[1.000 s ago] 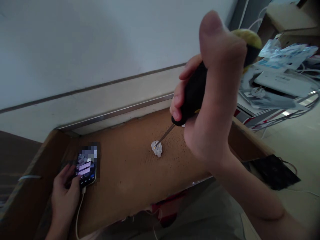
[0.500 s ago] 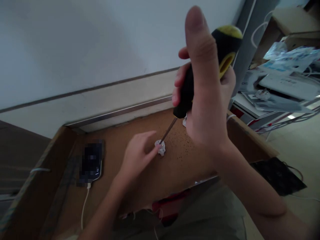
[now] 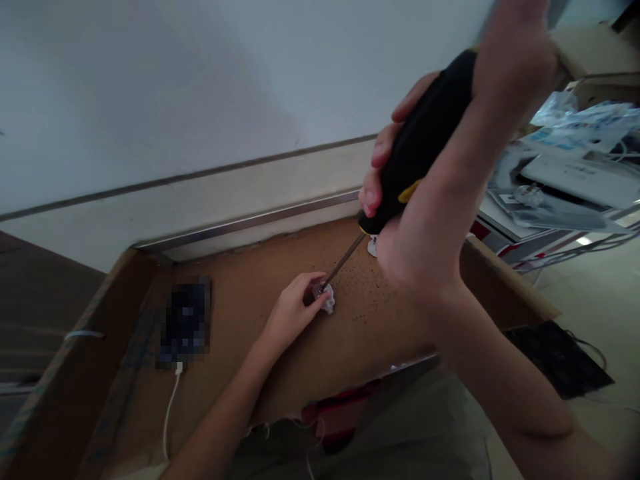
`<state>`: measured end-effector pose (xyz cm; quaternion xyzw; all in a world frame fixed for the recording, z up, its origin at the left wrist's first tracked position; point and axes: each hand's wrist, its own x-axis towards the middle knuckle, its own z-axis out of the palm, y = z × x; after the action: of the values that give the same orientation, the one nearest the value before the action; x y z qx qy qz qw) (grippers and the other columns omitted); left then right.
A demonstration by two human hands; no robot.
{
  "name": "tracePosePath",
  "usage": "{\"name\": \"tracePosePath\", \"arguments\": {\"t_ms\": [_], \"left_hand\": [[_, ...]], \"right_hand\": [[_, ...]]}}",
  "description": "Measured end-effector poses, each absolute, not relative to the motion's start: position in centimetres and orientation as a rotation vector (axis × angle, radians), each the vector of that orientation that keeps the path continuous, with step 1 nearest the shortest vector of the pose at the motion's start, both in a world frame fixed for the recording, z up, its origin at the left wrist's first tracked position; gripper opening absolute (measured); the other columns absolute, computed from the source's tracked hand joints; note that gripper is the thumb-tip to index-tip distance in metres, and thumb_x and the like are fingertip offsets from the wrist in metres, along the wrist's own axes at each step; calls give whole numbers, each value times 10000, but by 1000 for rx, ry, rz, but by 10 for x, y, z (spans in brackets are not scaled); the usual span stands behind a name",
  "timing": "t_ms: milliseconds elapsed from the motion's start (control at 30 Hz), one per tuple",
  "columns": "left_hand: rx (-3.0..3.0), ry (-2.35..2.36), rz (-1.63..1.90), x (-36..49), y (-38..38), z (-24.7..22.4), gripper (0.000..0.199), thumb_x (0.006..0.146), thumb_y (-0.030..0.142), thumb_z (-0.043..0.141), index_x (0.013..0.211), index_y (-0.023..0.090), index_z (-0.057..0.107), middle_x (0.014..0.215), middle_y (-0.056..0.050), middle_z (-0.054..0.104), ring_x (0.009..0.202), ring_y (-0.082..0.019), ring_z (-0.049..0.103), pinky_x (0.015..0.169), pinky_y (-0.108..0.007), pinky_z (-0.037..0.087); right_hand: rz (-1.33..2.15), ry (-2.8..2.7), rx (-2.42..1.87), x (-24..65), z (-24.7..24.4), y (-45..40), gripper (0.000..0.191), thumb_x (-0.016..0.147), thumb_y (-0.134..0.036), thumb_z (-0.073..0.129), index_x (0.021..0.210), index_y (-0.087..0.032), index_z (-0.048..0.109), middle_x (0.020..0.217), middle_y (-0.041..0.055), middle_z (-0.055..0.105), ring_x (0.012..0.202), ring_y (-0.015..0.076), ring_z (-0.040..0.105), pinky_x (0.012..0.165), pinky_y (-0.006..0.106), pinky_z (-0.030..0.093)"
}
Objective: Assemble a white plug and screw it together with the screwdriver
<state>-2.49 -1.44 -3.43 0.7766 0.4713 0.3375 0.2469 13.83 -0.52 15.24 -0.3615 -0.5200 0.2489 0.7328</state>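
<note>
My right hand point(image 3: 435, 213) is wrapped round the black and yellow handle of a screwdriver point(image 3: 424, 137), its thumb up along the handle. The shaft slants down to the left, and its tip meets a small clear plastic piece point(image 3: 329, 303) lying on the cardboard. My left hand point(image 3: 294, 308) pinches that piece between thumb and fingers at its left side. What exactly the tip sits in is too small to tell. Partly hidden behind my right wrist is a second whitish clear piece point(image 3: 373, 246).
The cardboard tray point(image 3: 240, 267) has raised sides, with dark specks scattered right of the piece. A phone point(image 3: 185, 320) on a white cable lies at left. A wall stands behind. To the right, a shelf holds plastic bags point(image 3: 590, 123); a black flat object point(image 3: 555, 357) is below.
My right hand has tilted the screwdriver handle further right and nearer the camera, its thumb swinging over. My left fingers have closed round the clear piece; before, the index finger stood off it.
</note>
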Motion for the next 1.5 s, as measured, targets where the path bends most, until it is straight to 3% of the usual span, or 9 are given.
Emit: {"name": "tracePosePath", "arguments": {"t_ms": [200, 567, 767, 933, 1067, 1167, 1267, 1367, 1500], "left_hand": [[2110, 1394, 893, -29, -18, -33, 251, 794, 387, 634, 969, 223, 563, 952, -37, 640, 889, -181, 619, 805, -347, 490], [2220, 1353, 830, -30, -21, -26, 177, 832, 389, 586, 922, 235, 584, 957, -26, 625, 916, -175, 586, 807, -322, 453], [2076, 1427, 832, -29, -21, -35, 266, 808, 413, 604, 997, 235, 543, 956, -25, 635, 879, -180, 607, 793, -342, 479], [2071, 1352, 857, -28, -22, -37, 346, 841, 375, 563, 1152, 238, 494, 1069, -57, 621, 959, -187, 600, 862, -371, 470], [2190, 1366, 828, -28, -21, -35, 368, 804, 392, 603, 1129, 232, 531, 1032, -54, 610, 945, -196, 594, 838, -361, 473], [2199, 1350, 813, -29, -20, -35, 444, 770, 419, 645, 1153, 234, 522, 1063, -55, 603, 989, -200, 583, 869, -365, 466], [2201, 1347, 809, -29, -21, -35, 522, 732, 464, 677, 1170, 232, 516, 1114, -67, 600, 1028, -216, 577, 897, -385, 460], [2223, 1334, 799, -30, -24, -35, 603, 696, 482, 707, 1201, 226, 502, 1152, -78, 601, 1050, -231, 574, 916, -401, 453], [2257, 1318, 785, -30, -27, -34, 633, 699, 434, 719, 1247, 234, 474, 1192, -82, 596, 1087, -245, 560, 931, -418, 443]], "right_hand": [[645, -1105, -705, 141, 155, -8, 183, 902, -346, 211, 808, -225, 311, 696, -1, 421, 414, 86, 318, 401, 251, 300], [582, -1260, -904, 134, 150, -7, 391, 932, -548, 223, 1052, -231, 418, 803, 40, 518, 620, 147, 547, 516, 274, 424], [197, -1848, -710, 158, 178, 8, 252, 912, -231, 465, 1136, -123, 425, 961, 9, 533, 826, 95, 519, 782, 218, 453], [-330, -2559, -987, 171, 235, 7, 432, 863, -429, 404, 1206, -173, 458, 883, 25, 584, 723, 203, 536, 666, 337, 382], [-113, -2733, -1061, 172, 258, 11, 227, 750, -342, 534, 955, -313, 629, 795, -45, 626, 641, 154, 548, 590, 295, 352], [-215, -2673, -942, 173, 254, 18, 242, 824, -443, 524, 779, -241, 649, 632, -23, 556, 580, 122, 491, 558, 283, 319], [-388, -2645, -1087, 169, 252, 25, 473, 768, -660, 515, 904, -216, 605, 572, -23, 507, 587, 144, 507, 568, 291, 344], [-103, -2795, -1317, 158, 261, 24, 509, 716, -510, 663, 1140, -304, 471, 603, -85, 577, 571, 140, 566, 541, 261, 407], [-279, -2842, -1476, 143, 272, 14, 413, 775, -576, 565, 1027, -248, 577, 582, -47, 597, 622, 223, 616, 648, 421, 492]]}}
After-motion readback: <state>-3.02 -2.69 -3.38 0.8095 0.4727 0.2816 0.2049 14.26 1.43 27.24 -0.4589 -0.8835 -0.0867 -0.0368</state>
